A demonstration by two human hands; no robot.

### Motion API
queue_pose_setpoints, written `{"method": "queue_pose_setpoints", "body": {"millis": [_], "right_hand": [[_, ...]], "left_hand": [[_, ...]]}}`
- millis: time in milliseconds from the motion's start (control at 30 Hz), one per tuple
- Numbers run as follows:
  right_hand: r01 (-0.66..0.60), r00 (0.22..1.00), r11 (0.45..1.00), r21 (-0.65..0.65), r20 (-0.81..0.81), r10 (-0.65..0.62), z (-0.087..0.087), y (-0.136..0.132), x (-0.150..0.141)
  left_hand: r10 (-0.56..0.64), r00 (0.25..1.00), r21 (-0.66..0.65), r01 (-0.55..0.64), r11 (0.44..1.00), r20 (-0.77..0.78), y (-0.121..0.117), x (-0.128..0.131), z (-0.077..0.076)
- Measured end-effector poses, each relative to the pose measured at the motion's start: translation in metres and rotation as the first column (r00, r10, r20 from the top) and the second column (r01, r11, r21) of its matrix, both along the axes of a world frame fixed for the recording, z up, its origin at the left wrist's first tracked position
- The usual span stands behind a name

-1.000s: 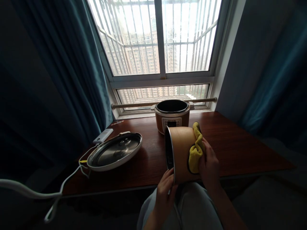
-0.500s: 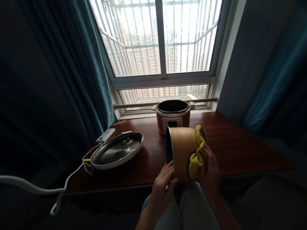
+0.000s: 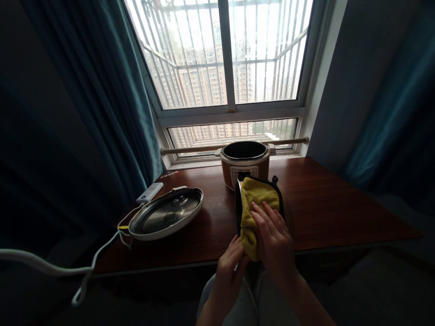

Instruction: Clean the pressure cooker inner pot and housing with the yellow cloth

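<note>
An orange inner pot (image 3: 288, 216) lies on its side at the table's near edge, mouth facing left. My left hand (image 3: 230, 265) grips its lower rim, fingers curled. My right hand (image 3: 273, 237) lies with fingers spread flat on a yellow cloth (image 3: 256, 199) that covers most of the pot's outer wall. Behind the pot stands an orange electric cooker base (image 3: 244, 163), open at the top, with a control panel facing me.
A round steel lid (image 3: 166, 218) rests upside down on the dark wooden table (image 3: 333, 208) at left, beside a white power bank (image 3: 149, 192) and a white cable (image 3: 44, 267). Teal curtains hang on both sides of a barred window (image 3: 224, 54). My lap shows below.
My right hand has slid the yellow cloth from the pot's right end leftward over its side, towards the rim. The left hand stays on the rim.
</note>
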State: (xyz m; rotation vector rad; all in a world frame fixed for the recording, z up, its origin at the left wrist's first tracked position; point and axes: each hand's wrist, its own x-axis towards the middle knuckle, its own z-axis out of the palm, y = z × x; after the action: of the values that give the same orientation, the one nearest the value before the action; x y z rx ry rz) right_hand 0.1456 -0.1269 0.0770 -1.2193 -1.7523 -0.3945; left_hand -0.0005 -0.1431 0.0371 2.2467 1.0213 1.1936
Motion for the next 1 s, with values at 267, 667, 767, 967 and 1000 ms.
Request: {"method": "queue_pose_setpoints", "body": {"millis": [267,667,767,967,1000], "right_hand": [[0.103,0.94,0.992,-0.075,-0.319,-0.122,-0.013,0.011,0.035],[0.033,0.941,0.999,0.023,-0.336,-0.023,-0.048,0.001,0.033],[0.039,0.945,0.999,0.032,-0.327,-0.027,-0.048,0.0,0.034],[0.083,0.958,0.996,0.014,-0.276,-0.076,-0.03,-0.002,0.022],[0.075,0.966,0.997,0.009,-0.25,-0.071,-0.023,-0.001,0.017]], "left_hand": [[0.002,0.995,0.194,0.018,0.981,-0.103,0.006,-0.003,-0.03],[0.044,0.962,0.171,0.004,0.985,-0.271,0.003,-0.011,-0.037],[0.046,0.977,0.13,-0.019,0.991,-0.209,0.0,-0.009,-0.026],[0.055,0.991,0.137,-0.038,0.99,-0.121,0.0,-0.003,-0.023],[0.051,0.991,0.141,-0.033,0.989,-0.12,-0.001,-0.003,-0.024]]}}
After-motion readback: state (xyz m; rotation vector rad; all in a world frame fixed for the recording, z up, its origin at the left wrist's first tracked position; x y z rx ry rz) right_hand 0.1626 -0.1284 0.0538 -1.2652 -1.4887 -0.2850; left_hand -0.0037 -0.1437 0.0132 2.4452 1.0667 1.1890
